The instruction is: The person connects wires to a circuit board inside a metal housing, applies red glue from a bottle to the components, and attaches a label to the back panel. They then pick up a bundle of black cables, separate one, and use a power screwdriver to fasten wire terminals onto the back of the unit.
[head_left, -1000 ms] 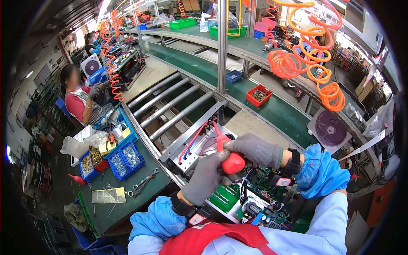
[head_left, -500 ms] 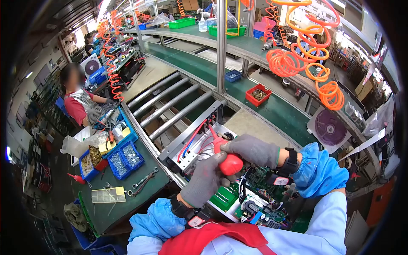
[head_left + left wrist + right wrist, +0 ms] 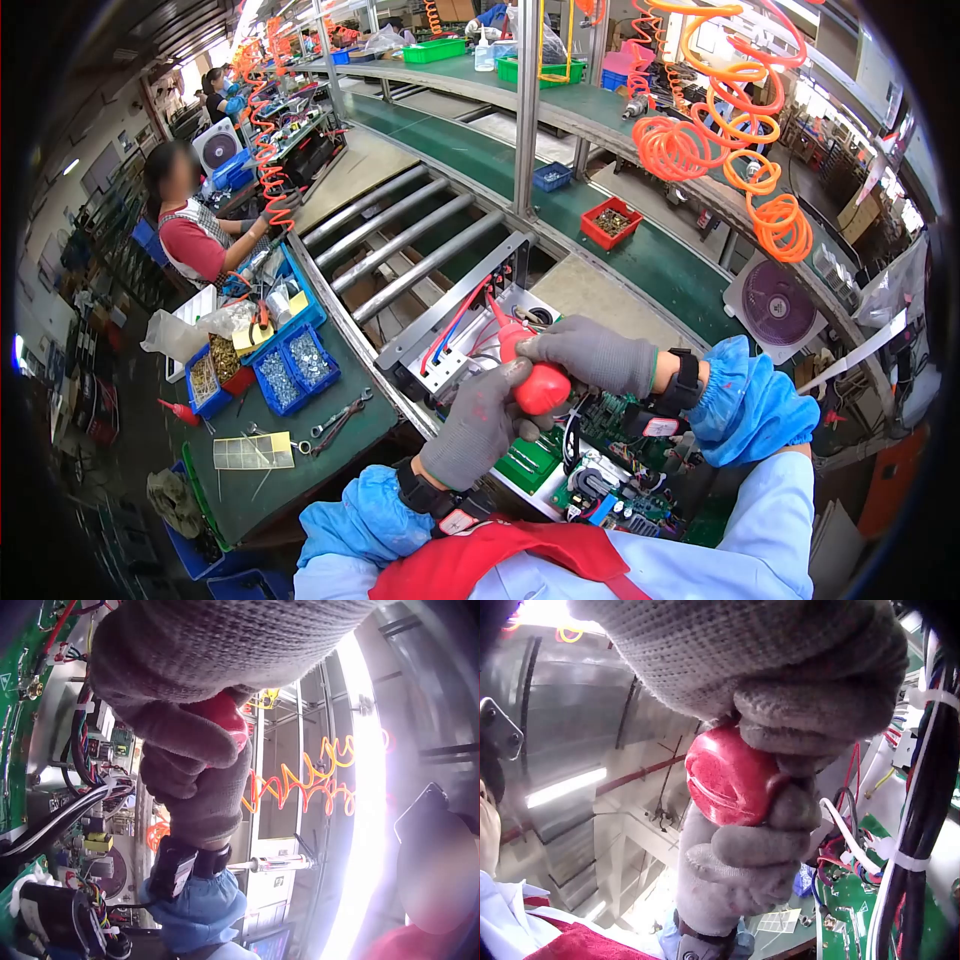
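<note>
Grip by left hand (image 3: 475, 425) and right hand (image 3: 592, 357) round red squeeze bottle (image 3: 543, 387) above chassis (image 3: 420, 340), nozzle (image 3: 502, 313) angled toward chassis wires (image 3: 453, 327): best to brace both hands, squeeze lightly, and guard chassis circuit boards (image 3: 530, 458) against likely drips.

- I see the red bottle (image 3: 544, 388) as smooth, glossy plastic.
- My gloves (image 3: 470, 428) look like matt, rough knit.
- Rollers (image 3: 428, 268): smooth, shiny metal.
</note>
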`<control>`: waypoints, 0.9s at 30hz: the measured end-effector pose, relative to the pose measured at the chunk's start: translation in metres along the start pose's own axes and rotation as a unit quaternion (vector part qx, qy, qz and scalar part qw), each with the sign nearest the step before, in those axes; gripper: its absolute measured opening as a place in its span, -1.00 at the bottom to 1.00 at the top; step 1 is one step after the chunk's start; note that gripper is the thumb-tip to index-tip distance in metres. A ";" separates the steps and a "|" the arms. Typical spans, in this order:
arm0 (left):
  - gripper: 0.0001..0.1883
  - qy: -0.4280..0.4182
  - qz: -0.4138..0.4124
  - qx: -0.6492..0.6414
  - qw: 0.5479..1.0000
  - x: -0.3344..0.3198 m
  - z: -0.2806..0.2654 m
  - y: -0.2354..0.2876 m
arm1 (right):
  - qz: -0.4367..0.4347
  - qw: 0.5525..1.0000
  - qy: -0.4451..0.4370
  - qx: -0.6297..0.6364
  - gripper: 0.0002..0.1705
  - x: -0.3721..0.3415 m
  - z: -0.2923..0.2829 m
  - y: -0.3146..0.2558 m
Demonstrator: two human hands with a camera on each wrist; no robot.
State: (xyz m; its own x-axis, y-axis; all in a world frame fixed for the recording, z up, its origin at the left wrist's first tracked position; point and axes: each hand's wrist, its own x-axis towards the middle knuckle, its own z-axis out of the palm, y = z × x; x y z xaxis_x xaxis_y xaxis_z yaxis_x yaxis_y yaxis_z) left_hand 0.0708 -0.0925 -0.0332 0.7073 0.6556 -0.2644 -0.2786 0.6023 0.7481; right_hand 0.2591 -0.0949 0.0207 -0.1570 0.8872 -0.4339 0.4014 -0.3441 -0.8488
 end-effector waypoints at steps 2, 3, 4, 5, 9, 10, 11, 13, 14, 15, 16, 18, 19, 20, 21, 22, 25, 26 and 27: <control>-0.54 -0.018 -0.025 0.005 1.000 -0.002 -0.004 -0.001 | 0.053 0.998 -0.037 -0.007 -0.45 -0.001 -0.001 -0.004; -0.53 -0.037 -0.044 0.013 0.998 -0.006 -0.008 0.002 | 0.053 0.995 -0.066 -0.046 -0.42 -0.004 -0.003 -0.008; -0.51 -0.055 -0.063 0.021 0.996 -0.010 -0.010 0.004 | 0.055 0.990 -0.095 -0.086 -0.39 -0.011 -0.006 -0.014; -0.47 -0.064 -0.059 0.036 0.996 -0.015 -0.012 0.004 | 0.057 0.983 -0.125 -0.125 -0.36 -0.018 -0.007 -0.021; -0.35 -0.134 -0.040 0.069 0.988 -0.043 -0.010 0.017 | 0.048 0.963 -0.222 -0.145 -0.29 -0.038 -0.017 -0.050; -0.34 -0.141 -0.028 0.067 0.987 -0.050 -0.015 0.020 | 0.047 0.965 -0.218 -0.136 -0.29 -0.035 -0.022 -0.056; -0.33 -0.149 -0.017 0.066 0.987 -0.058 -0.020 0.023 | 0.024 0.980 -0.157 -0.120 -0.33 -0.033 -0.027 -0.060; -0.29 -0.118 -0.009 -0.010 0.993 -0.073 -0.032 0.031 | -0.029 0.999 -0.003 -0.019 -0.44 -0.011 -0.038 -0.057; -0.29 -0.133 0.038 -0.014 0.990 -0.078 -0.045 0.035 | -0.060 0.996 0.050 0.053 -0.43 0.012 -0.045 -0.045; -0.28 -0.146 0.085 -0.018 0.985 -0.082 -0.062 0.039 | -0.048 0.991 0.126 -0.007 -0.37 0.019 -0.043 -0.050; -0.29 -0.081 0.140 0.007 0.987 -0.089 -0.080 0.046 | -0.068 0.977 0.195 -0.061 -0.29 0.036 -0.041 -0.043; -0.32 0.079 0.237 0.071 0.966 -0.098 -0.117 0.059 | -0.029 0.970 0.208 -0.126 -0.19 0.060 -0.045 -0.038; -0.35 0.174 0.276 0.109 0.939 -0.098 -0.138 0.065 | -0.018 0.975 0.182 -0.128 -0.14 0.071 -0.044 -0.032; -0.40 0.218 0.277 0.168 0.921 -0.096 -0.164 0.072 | -0.040 0.982 0.150 -0.107 -0.15 0.078 -0.040 -0.029; -0.45 0.258 0.278 0.226 0.897 -0.091 -0.197 0.078 | -0.065 0.987 0.120 -0.087 -0.16 0.083 -0.034 -0.029; -0.48 0.308 0.222 0.330 0.864 -0.088 -0.244 0.075 | -0.067 0.988 0.114 -0.083 -0.17 0.085 -0.028 -0.030; -0.53 0.407 -0.009 0.623 0.667 -0.077 -0.316 0.065 | -0.063 0.980 0.175 -0.064 -0.34 0.087 -0.005 -0.037; -0.52 0.404 -0.054 0.656 0.636 -0.070 -0.327 0.059 | -0.038 0.982 0.170 -0.072 -0.33 0.087 -0.006 -0.037; -0.52 0.396 -0.097 0.685 0.604 -0.060 -0.334 0.053 | -0.010 0.982 0.169 -0.081 -0.31 0.085 -0.009 -0.037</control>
State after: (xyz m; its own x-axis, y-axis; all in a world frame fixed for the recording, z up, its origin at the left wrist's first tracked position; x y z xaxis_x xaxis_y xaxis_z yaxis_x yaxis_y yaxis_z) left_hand -0.2037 0.0520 -0.1810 -0.0423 0.9724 -0.2294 0.9424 0.1151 0.3141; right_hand 0.2392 -0.0037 0.0176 0.1303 0.9543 -0.2691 0.5440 -0.2957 -0.7853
